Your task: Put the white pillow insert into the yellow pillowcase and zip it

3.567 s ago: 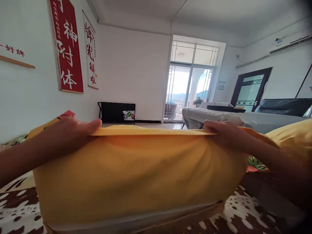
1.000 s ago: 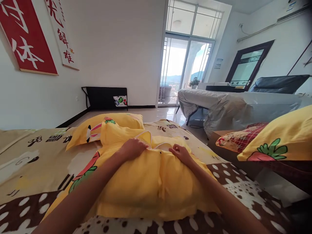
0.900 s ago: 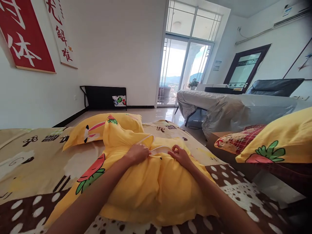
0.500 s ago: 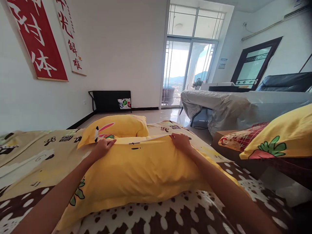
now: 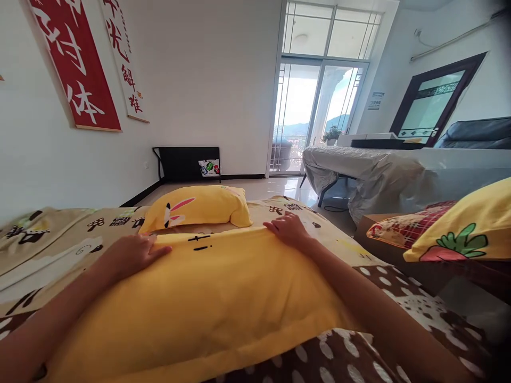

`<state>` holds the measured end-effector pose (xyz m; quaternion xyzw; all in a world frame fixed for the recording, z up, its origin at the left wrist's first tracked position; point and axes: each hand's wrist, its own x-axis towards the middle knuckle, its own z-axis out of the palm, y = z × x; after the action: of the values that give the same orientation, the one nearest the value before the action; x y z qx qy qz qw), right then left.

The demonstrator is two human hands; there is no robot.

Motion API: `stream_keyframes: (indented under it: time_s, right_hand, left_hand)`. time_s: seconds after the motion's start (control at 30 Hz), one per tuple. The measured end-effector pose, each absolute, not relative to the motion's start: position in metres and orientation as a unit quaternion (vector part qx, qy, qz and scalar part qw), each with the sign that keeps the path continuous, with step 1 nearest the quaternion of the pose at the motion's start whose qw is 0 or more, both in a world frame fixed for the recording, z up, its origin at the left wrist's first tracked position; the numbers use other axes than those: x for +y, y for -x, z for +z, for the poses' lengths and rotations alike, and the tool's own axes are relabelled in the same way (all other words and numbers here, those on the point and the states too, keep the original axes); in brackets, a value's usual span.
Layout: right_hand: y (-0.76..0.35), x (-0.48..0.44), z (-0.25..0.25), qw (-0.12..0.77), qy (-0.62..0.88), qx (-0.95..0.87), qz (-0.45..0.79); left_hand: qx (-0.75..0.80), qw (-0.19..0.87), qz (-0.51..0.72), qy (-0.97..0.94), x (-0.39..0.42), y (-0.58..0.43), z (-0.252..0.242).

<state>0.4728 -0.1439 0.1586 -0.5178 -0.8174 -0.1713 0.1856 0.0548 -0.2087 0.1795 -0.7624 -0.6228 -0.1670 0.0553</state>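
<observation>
Across the beige cartoon-print bedsheet (image 5: 59, 239) and brown white-spotted blanket (image 5: 403, 303) lies a plump yellow cotton pillowcase (image 5: 223, 298), stuffed full. Left hand (image 5: 133, 252) and right hand (image 5: 288, 230) rest palm-down along its far edge, fingers stretched flat and gripping nothing. Just beyond sits a smaller yellow rabbit-print pillow (image 5: 199, 207).

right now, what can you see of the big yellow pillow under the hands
The big yellow pillow lies flat across the patterned bedspread, plump in a cotton-looking case with a flange along its near edge and small black marks near the far edge. The left hand and right hand rest open on its far edge.
</observation>
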Motion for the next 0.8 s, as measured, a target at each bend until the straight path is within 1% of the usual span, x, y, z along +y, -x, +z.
stream_keyframes:
  time_s: [0.07,0.13,0.2,0.27,0.37,0.43,0.53,0.6,0.67,0.73,0.8]
  right_hand:
    - [-0.47,-0.144,0.14,0.13,0.494,-0.849,-0.132]
    - [-0.473,-0.151,0.124,0.109,0.462,-0.874,-0.104]
    - [-0.482,-0.163,0.113,0.126,0.434,-0.888,-0.081]
    - [-0.492,-0.175,0.106,0.162,0.418,-0.892,-0.053]
    - [-0.5,-0.185,0.099,0.205,0.423,-0.882,-0.03]
    - [-0.498,-0.184,0.095,0.213,0.431,-0.876,-0.033]
    - [-0.488,-0.177,0.091,0.207,0.428,-0.879,-0.03]
    - [-0.485,-0.174,0.091,0.219,0.426,-0.878,-0.018]
    - [-0.486,-0.173,0.094,0.273,0.443,-0.854,0.002]
    - [-0.488,-0.175,0.1,0.35,0.475,-0.807,0.027]
    - [-0.485,-0.18,0.107,0.403,0.506,-0.761,0.049]
  left_hand:
    - [-0.62,0.019,-0.098,0.778,-0.208,-0.053,0.153]
    - [-0.605,-0.029,-0.101,0.789,-0.21,-0.045,0.131]
    - [-0.581,-0.061,-0.14,0.8,-0.217,-0.033,0.114]
    - [-0.556,-0.066,-0.181,0.808,-0.225,-0.019,0.1]
    - [-0.538,-0.04,-0.25,0.804,-0.231,-0.007,0.084]
    - [-0.546,-0.009,-0.288,0.787,-0.23,-0.006,0.078]
    - [-0.571,0.077,-0.308,0.757,-0.223,-0.011,0.082]
    - [-0.588,0.105,-0.309,0.74,-0.222,-0.017,0.093]
    - [-0.608,0.066,-0.314,0.727,-0.224,-0.023,0.108]
    - [-0.625,0.013,-0.321,0.711,-0.226,-0.031,0.123]
    - [-0.637,0.004,-0.332,0.695,-0.227,-0.044,0.139]
